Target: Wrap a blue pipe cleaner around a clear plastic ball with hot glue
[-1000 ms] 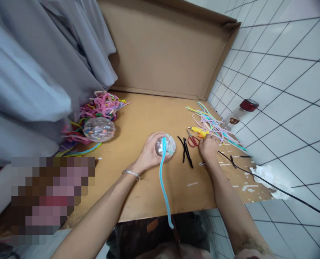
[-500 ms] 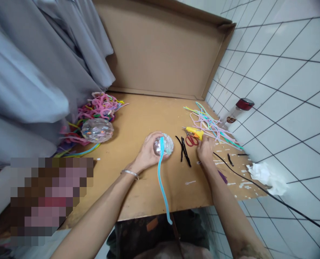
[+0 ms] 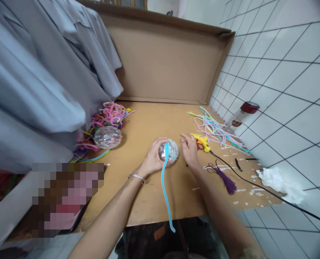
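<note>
My left hand (image 3: 154,155) is wrapped around a clear ball (image 3: 172,151), whose right side is covered in pale, whitish coils. From the ball's front a light-blue pipe cleaner (image 3: 163,183) hangs down past the table's front edge. Just right of the ball, my right hand (image 3: 189,148) hovers with its fingers partly bent and apart, and nothing shows in it. Beside it lies a yellow glue gun (image 3: 203,142) on its side, its black cord running off to the right. Red scissor handles (image 3: 199,146) peek out between hand and gun. Black strips are mostly hidden under my right hand.
Pastel pipe cleaners (image 3: 216,127) lie at the right, near a red-lidded bottle (image 3: 242,115). A purple string bundle (image 3: 226,181) and crumpled tissue (image 3: 280,185) are lower right. Another clear ball (image 3: 108,137) rests by a colourful pile (image 3: 112,115). Cardboard (image 3: 165,64) stands behind.
My right hand has let go of the glue gun and moved left towards the ball. The gun lies on the table. My left hand still holds the ball; the view has shifted slightly.
</note>
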### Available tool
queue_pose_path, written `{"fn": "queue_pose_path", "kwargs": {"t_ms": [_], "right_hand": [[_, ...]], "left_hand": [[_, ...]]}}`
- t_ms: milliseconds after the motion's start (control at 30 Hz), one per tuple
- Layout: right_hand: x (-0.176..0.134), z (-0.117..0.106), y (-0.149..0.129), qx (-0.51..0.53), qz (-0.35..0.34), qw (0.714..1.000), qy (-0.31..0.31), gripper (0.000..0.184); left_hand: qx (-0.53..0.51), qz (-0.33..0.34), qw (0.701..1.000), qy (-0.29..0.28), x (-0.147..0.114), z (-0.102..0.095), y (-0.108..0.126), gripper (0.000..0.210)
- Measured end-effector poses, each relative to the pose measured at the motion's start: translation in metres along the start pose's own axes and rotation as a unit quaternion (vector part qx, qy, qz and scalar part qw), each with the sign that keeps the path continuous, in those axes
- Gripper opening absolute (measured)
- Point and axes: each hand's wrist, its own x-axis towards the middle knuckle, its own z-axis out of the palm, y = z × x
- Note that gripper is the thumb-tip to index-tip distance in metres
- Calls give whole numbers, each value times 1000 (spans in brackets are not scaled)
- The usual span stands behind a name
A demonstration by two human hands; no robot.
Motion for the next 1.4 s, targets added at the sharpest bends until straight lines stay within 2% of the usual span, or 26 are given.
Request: {"fn": "queue_pose_path", "kwargs": {"t_ms": [67,167,267,467,667,867,1133,1300,1400], "right_hand": [[-2,6,-2,48,0,999,-23,39],[-8,5,0,95,-45,994,-33,38],[-13,0,0,100,-76,992,-32,39],[-14,-2,-6,84,-63,991,-77,36],[-21,-7,-12,106,-106,987,-53,33],[-23,-4,-8,132,-133,980,-59,34],[-25,-8,-12,98,-182,978,-36,31],[-32,-15,-24,56,-267,962,29,17],[-37,-13,-28,-8,-326,944,57,21]], "left_hand": [[8,12,1000,-12,-1,0,-1,70],[13,36,999,-25,-1,0,-3,69],[16,57,998,-24,-1,0,-1,68],[45,59,996,-44,-1,-1,5,67],[18,60,998,-27,-1,-1,1,67],[-5,12,1000,-25,0,-4,0,70],[10,-8,1000,-27,3,-6,8,69],[38,-13,999,-6,4,-7,7,67],[61,-17,998,0,4,-8,9,64]]}}
